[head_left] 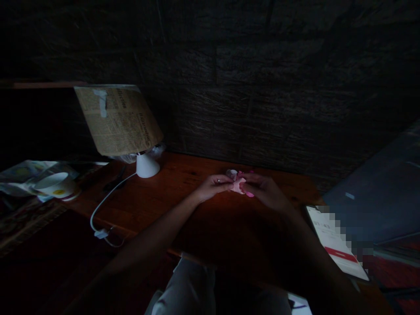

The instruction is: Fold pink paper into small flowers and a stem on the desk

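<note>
Both my hands meet over the middle of a red-brown wooden table (157, 205). My left hand (213, 185), with a ring on one finger, pinches a small pale pink piece (237, 186), perhaps folded paper. My right hand (267, 190) closes on the same piece from the other side. Brighter pink bits show at its edges. The scene is dim and what the piece is stays unclear.
A white lamp base (147, 165) with a newspaper-covered shade (118, 118) stands at the back left; its white cable (105, 205) trails over the table. A cup (54, 183) sits on papers far left. A lit phone (337, 243) lies at the right. A dark brick wall (262, 87) is behind.
</note>
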A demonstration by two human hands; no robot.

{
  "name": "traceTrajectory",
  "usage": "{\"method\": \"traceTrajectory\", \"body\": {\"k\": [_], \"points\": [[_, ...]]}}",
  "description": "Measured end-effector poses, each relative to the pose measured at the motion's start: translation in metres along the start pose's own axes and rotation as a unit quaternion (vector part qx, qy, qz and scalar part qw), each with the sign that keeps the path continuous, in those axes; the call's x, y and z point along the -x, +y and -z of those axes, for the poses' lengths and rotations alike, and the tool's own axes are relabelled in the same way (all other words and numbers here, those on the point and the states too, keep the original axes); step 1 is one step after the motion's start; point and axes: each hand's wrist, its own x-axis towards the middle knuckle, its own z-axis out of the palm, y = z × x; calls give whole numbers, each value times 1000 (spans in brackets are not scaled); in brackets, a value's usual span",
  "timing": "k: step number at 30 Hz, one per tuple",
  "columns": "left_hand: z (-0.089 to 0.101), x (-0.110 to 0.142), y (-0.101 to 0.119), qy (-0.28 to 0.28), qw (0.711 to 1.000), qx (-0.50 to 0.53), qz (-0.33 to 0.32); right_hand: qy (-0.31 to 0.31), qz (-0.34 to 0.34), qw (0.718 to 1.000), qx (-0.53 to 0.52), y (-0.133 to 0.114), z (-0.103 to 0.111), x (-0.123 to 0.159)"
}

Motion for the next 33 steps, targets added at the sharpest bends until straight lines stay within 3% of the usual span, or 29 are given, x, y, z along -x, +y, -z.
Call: {"method": "traceTrajectory", "body": {"k": [11,15,19,22,24,28,33], "points": [[3,3,-1,4,999,-37,5,-39,-5,999,10,6,1,0],[3,2,0,10,999,-40,-13,-17,0,1000,25,5,2,0],[6,3,8,-78,996,-35,12,13,19,999,30,3,4,2],[9,4,13,-124,991,-27,38,-5,41,999,10,5,7,2],[9,5,13,-107,993,-24,39,-7,35,999,-1,7,10,2],[7,3,11,-14,1000,-4,20,65,2,997,-34,9,14,2],[3,4,11,24,1000,-3,14,32,-27,995,-94,13,1,0]]}}
